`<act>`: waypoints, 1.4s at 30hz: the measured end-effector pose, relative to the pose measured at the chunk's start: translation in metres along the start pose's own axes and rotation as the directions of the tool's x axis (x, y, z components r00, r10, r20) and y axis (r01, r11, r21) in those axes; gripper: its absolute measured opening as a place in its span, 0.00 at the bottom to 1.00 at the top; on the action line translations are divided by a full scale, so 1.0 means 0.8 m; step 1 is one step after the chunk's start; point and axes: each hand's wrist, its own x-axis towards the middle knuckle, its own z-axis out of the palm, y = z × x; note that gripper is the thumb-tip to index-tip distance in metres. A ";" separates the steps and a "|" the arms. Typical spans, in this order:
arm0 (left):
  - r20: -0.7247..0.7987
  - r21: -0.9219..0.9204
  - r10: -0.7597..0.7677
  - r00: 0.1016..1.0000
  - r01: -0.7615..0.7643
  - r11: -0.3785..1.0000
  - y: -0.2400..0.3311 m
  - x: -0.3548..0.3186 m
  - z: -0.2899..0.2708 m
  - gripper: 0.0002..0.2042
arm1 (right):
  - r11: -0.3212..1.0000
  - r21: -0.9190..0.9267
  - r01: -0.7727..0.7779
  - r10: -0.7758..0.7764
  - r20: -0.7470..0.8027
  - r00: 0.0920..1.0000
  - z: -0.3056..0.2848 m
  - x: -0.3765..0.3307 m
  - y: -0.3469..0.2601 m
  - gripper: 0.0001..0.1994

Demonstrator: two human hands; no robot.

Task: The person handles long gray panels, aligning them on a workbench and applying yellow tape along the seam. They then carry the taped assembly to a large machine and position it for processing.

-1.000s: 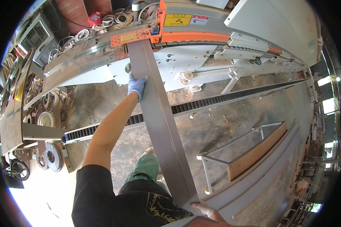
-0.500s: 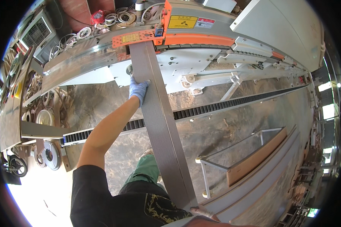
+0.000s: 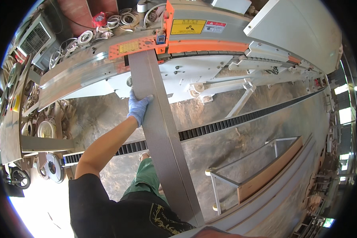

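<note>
Fingers (image 3: 132,96) of the left hand (image 3: 137,110), in a blue glove, grasped the left edge of the long brown board (image 3: 160,131), thumb laid over its upper face. That board ran from the perforated orange plate (image 3: 133,47) at upper middle to the lower middle of the frame, crossing above the black roller track (image 3: 212,128). Nothing showed of the right hand (whether it gripped or had let go could not be told). With only 1 hand visibly steadying it, the board seemed liable to skew at the plate if its lower end were poorly supported; a grip sliding upward might also have carried the glove too near the machine (image 3: 222,18). In the frame 0.5 s earlier, the right hand showed at the board's lower end; left hand, plate and board top now sat lower and farther left.
</note>
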 end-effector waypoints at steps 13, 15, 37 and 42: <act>0.024 0.039 -0.025 0.999 0.024 0.999 -0.004 0.005 0.006 0.41 | 0.998 0.044 -0.050 0.050 -0.007 0.999 -0.001 -0.004 -0.008 0.20; 0.013 0.055 -0.027 1.000 0.026 0.998 -0.005 0.005 0.007 0.41 | 0.997 0.045 -0.065 0.065 -0.007 0.998 -0.002 -0.007 -0.015 0.20; 0.004 0.023 -0.045 0.999 0.045 0.999 -0.003 0.001 0.031 0.40 | 0.999 0.013 -0.046 0.046 -0.032 0.998 -0.037 0.000 0.014 0.21; 0.020 0.020 -0.063 0.998 0.062 0.998 0.000 0.000 0.042 0.40 | 0.992 0.056 -0.116 0.118 -0.034 0.992 -0.030 -0.020 -0.040 0.20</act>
